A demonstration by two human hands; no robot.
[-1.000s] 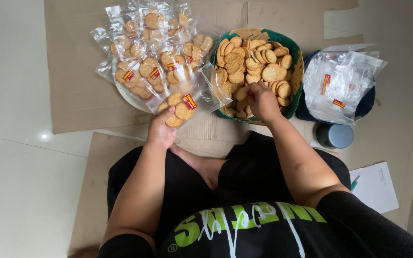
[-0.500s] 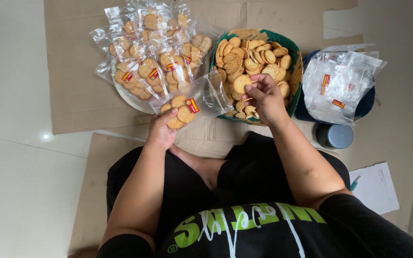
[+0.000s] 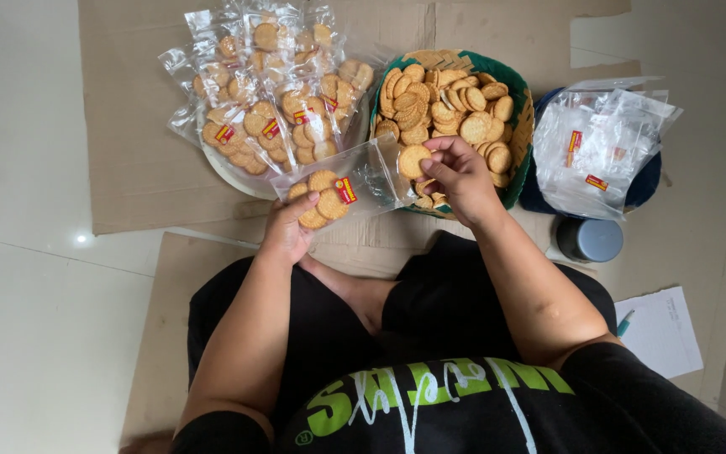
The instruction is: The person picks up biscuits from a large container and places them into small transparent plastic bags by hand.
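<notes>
The left hand is pinching the closed end of a clear plastic bag, holding it level with its open mouth turned toward the green basket of round biscuits, so the reach between them is short. The right hand is gripping one biscuit between fingertips and thumb right at that mouth. Filled packets are lying heaped on a white plate to the left, and empty bags are lying piled on the right, all on cardboard on the floor.

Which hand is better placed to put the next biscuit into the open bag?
The right hand: it holds a biscuit at the bag mouth. The left hand grips the bag.
</notes>
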